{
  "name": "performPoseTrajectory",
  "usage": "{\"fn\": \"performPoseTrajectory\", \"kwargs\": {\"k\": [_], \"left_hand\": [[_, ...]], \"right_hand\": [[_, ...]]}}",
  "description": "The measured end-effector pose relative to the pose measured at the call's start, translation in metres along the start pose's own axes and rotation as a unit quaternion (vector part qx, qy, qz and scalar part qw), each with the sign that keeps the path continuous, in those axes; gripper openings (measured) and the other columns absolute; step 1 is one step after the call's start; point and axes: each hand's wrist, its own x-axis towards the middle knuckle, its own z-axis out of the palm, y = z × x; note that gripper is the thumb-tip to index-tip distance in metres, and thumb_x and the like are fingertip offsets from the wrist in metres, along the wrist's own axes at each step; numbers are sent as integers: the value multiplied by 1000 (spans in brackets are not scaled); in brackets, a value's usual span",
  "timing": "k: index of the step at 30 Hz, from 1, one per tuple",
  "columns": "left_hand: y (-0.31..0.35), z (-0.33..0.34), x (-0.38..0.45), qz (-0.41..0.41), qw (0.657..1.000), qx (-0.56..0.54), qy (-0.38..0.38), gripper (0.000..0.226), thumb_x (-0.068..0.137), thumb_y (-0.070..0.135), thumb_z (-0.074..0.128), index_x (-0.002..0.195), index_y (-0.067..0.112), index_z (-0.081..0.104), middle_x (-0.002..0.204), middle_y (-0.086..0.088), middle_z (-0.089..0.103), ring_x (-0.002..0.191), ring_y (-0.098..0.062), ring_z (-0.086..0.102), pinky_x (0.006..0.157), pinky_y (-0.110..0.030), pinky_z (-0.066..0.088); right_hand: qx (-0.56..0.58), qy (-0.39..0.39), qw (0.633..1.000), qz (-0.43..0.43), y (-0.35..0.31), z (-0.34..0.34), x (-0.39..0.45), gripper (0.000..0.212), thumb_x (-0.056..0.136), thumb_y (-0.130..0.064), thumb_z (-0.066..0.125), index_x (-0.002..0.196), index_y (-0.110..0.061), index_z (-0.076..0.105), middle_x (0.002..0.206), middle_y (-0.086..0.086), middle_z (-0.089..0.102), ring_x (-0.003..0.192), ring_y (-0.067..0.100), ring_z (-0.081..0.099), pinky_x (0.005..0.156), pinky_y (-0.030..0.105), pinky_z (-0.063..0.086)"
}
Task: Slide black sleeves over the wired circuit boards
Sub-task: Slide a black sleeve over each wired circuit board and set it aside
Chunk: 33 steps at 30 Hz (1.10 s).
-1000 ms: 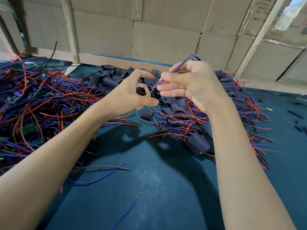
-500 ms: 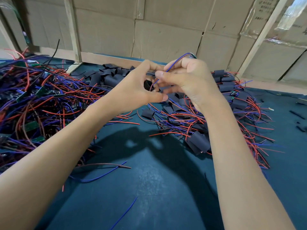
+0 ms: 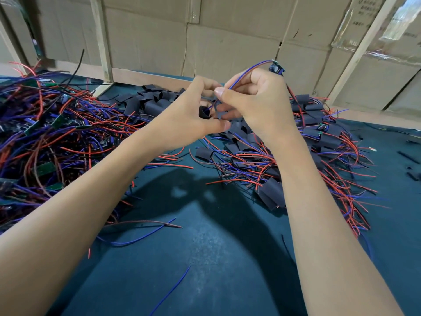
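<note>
My left hand (image 3: 191, 115) holds a short black sleeve (image 3: 203, 112) between thumb and fingers, its opening facing right. My right hand (image 3: 255, 103) pinches the blue and red wires (image 3: 241, 76) of a small circuit board (image 3: 276, 68) that sticks up behind the knuckles. The wire ends reach into the sleeve's mouth. Both hands are raised above the dark green table (image 3: 205, 258).
A heap of bare wired boards (image 3: 45, 137) lies at the left. Loose black sleeves (image 3: 150, 101) are piled at the back centre. Sleeved boards with wires (image 3: 319, 151) lie at the right. Cardboard walls (image 3: 227, 37) stand behind. Stray wires (image 3: 141, 236) lie near the front.
Both hands have risen and closed together. The wire ends now enter the sleeve, and the board has lifted above my right hand.
</note>
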Motion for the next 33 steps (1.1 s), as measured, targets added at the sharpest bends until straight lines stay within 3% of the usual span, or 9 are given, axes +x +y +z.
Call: {"fn": "performPoseTrajectory", "kwargs": {"k": [4,7,12,15,20,22,26,30,33], "left_hand": [[1,2,0,3,1000,6,-1,55,82,15,79,125,15,45,98,12,59,87,-3,56,69,-22,44],[3,1,-1,5,1000,21,17,58,83,16,78,128,15,41,100,12,59,91,-5,57,67,-21,45],[10,1,-5,28,999,39,16,58,89,9,71,132,12,32,116,-18,59,86,-12,58,85,-31,53],[9,0,-6,42,996,84,3,54,95,13,65,134,14,28,97,-15,63,78,-21,61,85,-45,53],[-2,8,-5,92,984,150,-28,47,99,0,51,136,3,23,77,24,55,71,10,58,71,-21,45],[-5,9,-5,99,983,153,-22,49,98,-2,50,138,1,22,71,25,57,65,8,57,65,-15,43],[-4,8,-7,117,983,144,-1,57,96,-3,52,142,4,19,73,0,51,59,-11,51,62,-42,47],[-5,9,-6,146,982,119,7,57,91,-13,49,139,-5,19,82,18,52,73,11,60,68,-9,44],[-5,5,-5,143,979,145,3,60,86,-16,45,138,-5,17,90,14,54,81,8,57,74,-12,43]], "right_hand": [[-29,28,999,-25,-1,6,-1,11,87,-3,74,88,-4,64,70,4,72,62,21,74,55,32,60],[-33,48,998,-19,-2,8,0,12,87,-4,74,86,-7,63,67,2,70,61,22,74,56,37,62],[-16,65,998,7,-4,11,-1,16,86,-3,75,83,-8,61,71,10,71,61,26,74,59,44,63],[-12,80,996,38,-2,13,2,11,84,-4,76,85,-2,66,77,17,73,63,31,75,61,49,63],[-76,75,993,52,5,20,6,9,71,-17,72,66,-9,73,66,8,73,72,33,74,75,52,61],[-81,96,991,49,8,22,6,13,69,-15,69,61,-5,70,61,10,70,68,37,72,70,54,60],[-79,128,987,60,8,24,8,21,65,-18,65,65,3,64,69,27,65,70,48,67,68,59,58],[-84,103,990,46,1,22,6,12,62,-21,71,61,-9,68,67,15,71,72,38,71,71,54,60],[-104,16,994,25,-3,21,0,19,69,-17,77,72,1,73,77,26,71,75,42,69,72,56,58]]}}
